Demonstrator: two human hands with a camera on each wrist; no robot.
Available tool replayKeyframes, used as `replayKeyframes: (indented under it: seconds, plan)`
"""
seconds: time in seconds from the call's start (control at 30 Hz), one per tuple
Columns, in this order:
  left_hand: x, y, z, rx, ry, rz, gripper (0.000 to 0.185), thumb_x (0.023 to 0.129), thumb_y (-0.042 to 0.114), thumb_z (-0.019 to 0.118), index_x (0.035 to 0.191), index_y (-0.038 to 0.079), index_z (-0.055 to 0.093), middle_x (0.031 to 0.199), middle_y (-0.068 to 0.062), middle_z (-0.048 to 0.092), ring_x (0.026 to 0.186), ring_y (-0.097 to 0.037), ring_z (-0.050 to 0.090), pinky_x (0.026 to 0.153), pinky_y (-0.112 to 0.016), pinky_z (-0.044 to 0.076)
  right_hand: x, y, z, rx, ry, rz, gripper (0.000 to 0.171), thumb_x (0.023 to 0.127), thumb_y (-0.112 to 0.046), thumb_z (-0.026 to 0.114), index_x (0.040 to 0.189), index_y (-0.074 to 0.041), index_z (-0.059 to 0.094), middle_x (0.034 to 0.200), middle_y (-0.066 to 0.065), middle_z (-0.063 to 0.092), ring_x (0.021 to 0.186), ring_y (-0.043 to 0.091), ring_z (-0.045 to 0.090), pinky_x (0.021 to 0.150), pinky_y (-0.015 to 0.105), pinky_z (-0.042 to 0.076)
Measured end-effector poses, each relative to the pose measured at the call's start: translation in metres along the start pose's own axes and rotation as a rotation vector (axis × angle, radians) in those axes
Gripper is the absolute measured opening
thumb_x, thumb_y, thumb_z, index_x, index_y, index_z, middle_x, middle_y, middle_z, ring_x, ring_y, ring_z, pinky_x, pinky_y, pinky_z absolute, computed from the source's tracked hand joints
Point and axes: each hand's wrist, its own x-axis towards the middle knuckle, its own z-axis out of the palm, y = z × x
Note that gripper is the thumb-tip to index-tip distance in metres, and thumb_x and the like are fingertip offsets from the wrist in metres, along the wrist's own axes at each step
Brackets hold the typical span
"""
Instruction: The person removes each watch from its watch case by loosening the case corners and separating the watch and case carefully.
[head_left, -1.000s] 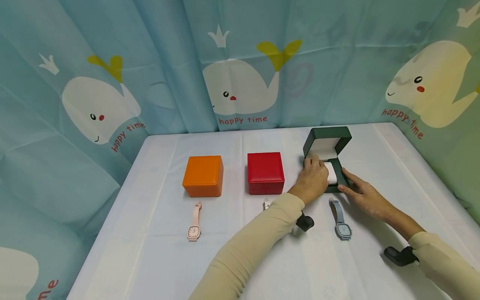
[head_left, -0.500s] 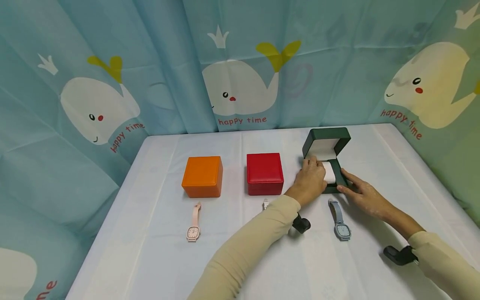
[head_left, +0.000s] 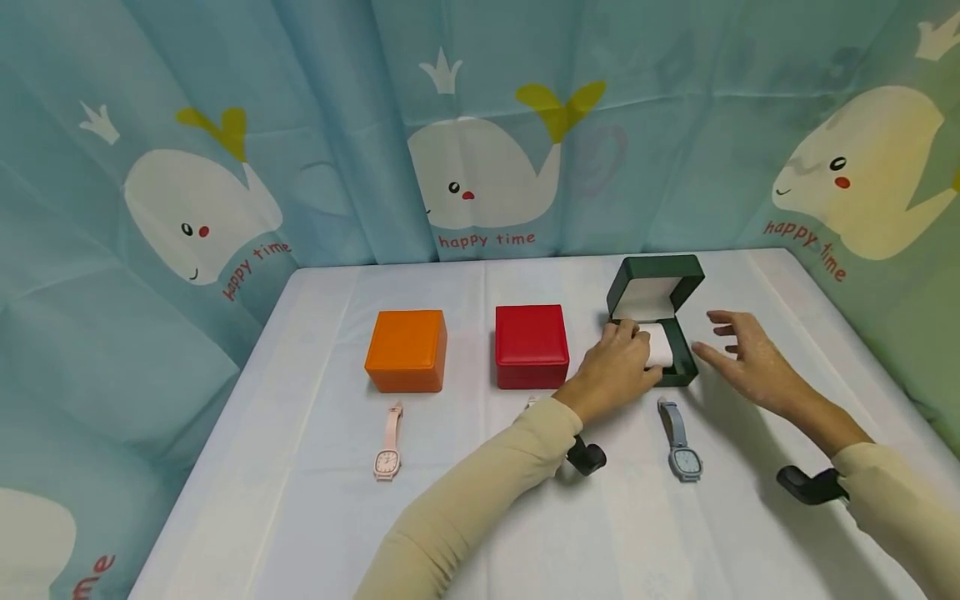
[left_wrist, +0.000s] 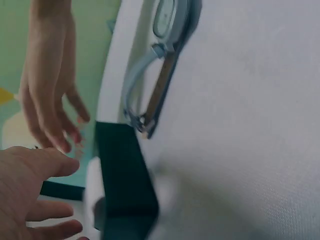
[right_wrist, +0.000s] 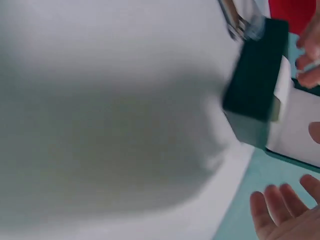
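Note:
A green watch box stands with its lid raised on the right half of the table, a white cushion inside it. My left hand lies over the box's left side, beside the cushion, and covers part of both. In the left wrist view, the fingers of my left hand are loosely spread, thumb out straight. My right hand hovers just right of the box, apart from it, fingers relaxed. Nothing is in it. In front of the box lies a blue-grey wristwatch.
A closed red box and a closed orange box stand to the left on the white tablecloth. A pink wristwatch lies before the orange one. My left sleeve hides most of a white watch. A whale-print curtain hangs behind.
My right hand has let go of the box's right side and moved away to the right. My left hand has shifted slightly toward me, still over the box. The boxes and watches stay put.

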Motion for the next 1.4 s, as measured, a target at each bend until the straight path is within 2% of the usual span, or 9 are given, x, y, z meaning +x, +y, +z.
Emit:
replayKeyframes:
  seconds: [0.27, 0.4, 0.53, 0.63, 0.73, 0.83, 0.97, 1.13, 1.4]
  plan:
    - [-0.021, 0.015, -0.015, 0.168, -0.061, 0.027, 0.053, 0.097, 0.056, 0.059, 0.126, 0.012, 0.065, 0.121, -0.002, 0.056, 0.113, -0.017, 0.048, 0.084, -0.027, 0.048, 0.035, -0.015, -0.030, -0.049, 0.116, -0.070, 0.068, 0.101, -0.024, 0.062, 0.149, 0.012, 0.030, 0.154, 0.031, 0.019, 0.137, 0.052, 0.020, 0.101, 0.072, 0.025]
    - [-0.035, 0.021, -0.019, 0.251, -0.080, 0.039, 0.059, 0.095, 0.062, 0.057, 0.127, 0.012, 0.064, 0.118, -0.001, 0.056, 0.110, -0.016, 0.048, 0.080, -0.029, 0.046, 0.052, -0.028, -0.036, -0.086, 0.062, -0.106, 0.073, 0.103, -0.032, 0.059, 0.154, 0.008, 0.026, 0.162, 0.027, 0.014, 0.146, 0.051, 0.007, 0.110, 0.073, 0.012]
    - [-0.048, 0.024, -0.018, 0.295, -0.126, 0.055, 0.075, 0.091, 0.068, 0.060, 0.138, 0.011, 0.057, 0.124, 0.000, 0.053, 0.114, -0.016, 0.046, 0.080, -0.028, 0.045, 0.064, -0.039, -0.036, -0.120, -0.017, -0.133, 0.073, 0.106, -0.036, 0.054, 0.160, 0.001, 0.021, 0.166, 0.021, 0.010, 0.150, 0.047, 0.003, 0.111, 0.072, 0.009]
    - [-0.054, 0.025, -0.016, 0.292, -0.191, 0.058, 0.086, 0.089, 0.070, 0.061, 0.148, 0.009, 0.050, 0.140, -0.001, 0.048, 0.128, -0.017, 0.041, 0.090, -0.030, 0.044, 0.070, -0.046, -0.033, -0.171, -0.051, -0.097, 0.073, 0.106, -0.042, 0.050, 0.162, -0.004, 0.021, 0.167, 0.020, 0.012, 0.150, 0.047, 0.006, 0.109, 0.074, 0.013]
    - [-0.056, 0.023, -0.012, 0.266, -0.262, 0.047, 0.089, 0.091, 0.069, 0.060, 0.156, 0.011, 0.041, 0.158, -0.004, 0.035, 0.144, -0.020, 0.030, 0.105, -0.035, 0.038, 0.076, -0.053, -0.029, -0.287, -0.080, 0.004, 0.080, 0.104, -0.059, 0.042, 0.163, -0.010, 0.019, 0.164, 0.027, 0.012, 0.145, 0.054, 0.016, 0.101, 0.077, 0.024]
    - [-0.056, 0.021, -0.008, 0.234, -0.304, 0.034, 0.090, 0.092, 0.067, 0.059, 0.159, 0.011, 0.036, 0.163, -0.002, 0.027, 0.148, -0.020, 0.025, 0.110, -0.037, 0.034, 0.084, -0.061, -0.025, -0.404, -0.122, 0.104, 0.091, 0.098, -0.074, 0.034, 0.164, -0.015, 0.016, 0.160, 0.036, 0.011, 0.134, 0.064, 0.028, 0.088, 0.077, 0.036]
    - [-0.054, 0.016, -0.004, 0.238, -0.277, 0.042, 0.087, 0.093, 0.066, 0.060, 0.157, 0.011, 0.039, 0.158, 0.000, 0.033, 0.145, -0.019, 0.030, 0.107, -0.037, 0.037, 0.093, -0.071, -0.021, -0.439, -0.174, 0.191, 0.101, 0.091, -0.084, 0.028, 0.164, -0.014, 0.019, 0.153, 0.044, 0.015, 0.123, 0.069, 0.037, 0.078, 0.070, 0.044]
    - [-0.052, 0.013, -0.002, 0.221, -0.217, 0.051, 0.076, 0.092, 0.063, 0.063, 0.150, 0.014, 0.051, 0.142, 0.004, 0.046, 0.139, -0.018, 0.038, 0.102, -0.038, 0.041, 0.098, -0.079, -0.016, -0.442, -0.218, 0.280, 0.112, 0.086, -0.089, 0.028, 0.160, -0.005, 0.022, 0.147, 0.046, 0.020, 0.116, 0.067, 0.042, 0.081, 0.070, 0.042]
    - [-0.052, 0.012, -0.004, 0.202, -0.206, 0.027, 0.073, 0.092, 0.062, 0.064, 0.149, 0.017, 0.054, 0.141, 0.007, 0.047, 0.136, -0.017, 0.040, 0.096, -0.036, 0.044, 0.094, -0.077, -0.008, -0.435, -0.139, 0.266, 0.115, 0.086, -0.088, 0.035, 0.158, 0.001, 0.023, 0.146, 0.043, 0.023, 0.115, 0.064, 0.045, 0.082, 0.072, 0.042]
